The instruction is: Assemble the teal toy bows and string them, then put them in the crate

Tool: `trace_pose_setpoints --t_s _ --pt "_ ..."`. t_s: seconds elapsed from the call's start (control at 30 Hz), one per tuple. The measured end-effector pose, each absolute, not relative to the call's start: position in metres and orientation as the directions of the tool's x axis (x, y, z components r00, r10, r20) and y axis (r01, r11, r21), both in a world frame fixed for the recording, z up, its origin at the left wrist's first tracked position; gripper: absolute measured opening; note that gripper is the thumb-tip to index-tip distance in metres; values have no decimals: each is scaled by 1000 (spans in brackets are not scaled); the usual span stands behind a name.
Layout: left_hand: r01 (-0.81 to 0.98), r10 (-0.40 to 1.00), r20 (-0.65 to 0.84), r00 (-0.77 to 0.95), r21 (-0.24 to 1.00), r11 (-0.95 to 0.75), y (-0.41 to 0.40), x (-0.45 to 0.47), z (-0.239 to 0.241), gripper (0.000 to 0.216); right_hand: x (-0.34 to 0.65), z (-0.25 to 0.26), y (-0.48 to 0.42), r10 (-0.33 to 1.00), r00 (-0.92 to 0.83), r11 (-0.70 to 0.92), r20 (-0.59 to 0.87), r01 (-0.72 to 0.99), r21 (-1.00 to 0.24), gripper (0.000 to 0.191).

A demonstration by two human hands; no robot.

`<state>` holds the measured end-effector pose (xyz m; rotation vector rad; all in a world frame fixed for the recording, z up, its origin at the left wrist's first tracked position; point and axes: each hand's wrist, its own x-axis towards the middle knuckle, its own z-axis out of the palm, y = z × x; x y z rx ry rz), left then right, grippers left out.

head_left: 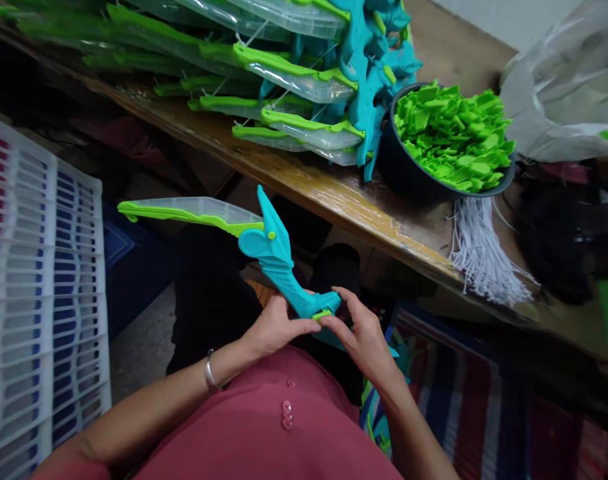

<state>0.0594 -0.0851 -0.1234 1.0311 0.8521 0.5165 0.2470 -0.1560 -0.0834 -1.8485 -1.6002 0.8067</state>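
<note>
I hold a plastic toy sword (271,250) over my lap; it has a teal hilt and a clear blade edged in green that points left. My left hand (274,327) is closed round the lower end of the teal handle. My right hand (361,333) pinches a small green piece (323,313) against the handle's end. A dark bowl (409,180) heaped with the same green pieces (454,137) stands on the wooden bench (334,193) ahead.
A pile of finished toy swords (284,67) lies on the bench at the back. A bundle of white ties (484,257) hangs off the bench edge. A white slatted crate (39,300) stands at my left. A clear plastic bag (569,87) sits at the right.
</note>
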Motion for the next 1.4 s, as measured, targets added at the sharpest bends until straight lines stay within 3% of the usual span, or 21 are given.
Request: trace_pose_setpoints --t_s 0.2,0.6,0.87,1.17,1.3,1.4 --pt "37 743 -351 570 914 404 -89 61 -120 59 253 -80 -157 993 103 -106 -50 657 -747 57" --pt "62 749 -329 576 931 361 -91 62 -116 46 244 -79 -160 979 168 -192 -114 589 -785 42" --pt "159 765 -352 540 935 318 -93 62 -109 47 244 -80 -156 963 171 -264 -210 418 -869 31" --pt "169 803 -334 493 943 288 -93 66 -115 36 239 -81 -153 975 196 -204 -108 587 -783 26" --pt "141 797 -351 492 935 324 -91 68 -125 21 240 -88 -154 970 200 -230 -137 587 -776 24" --pt "58 749 -396 530 899 434 -86 67 -132 26 243 -86 -146 975 128 -222 -183 631 -743 25"
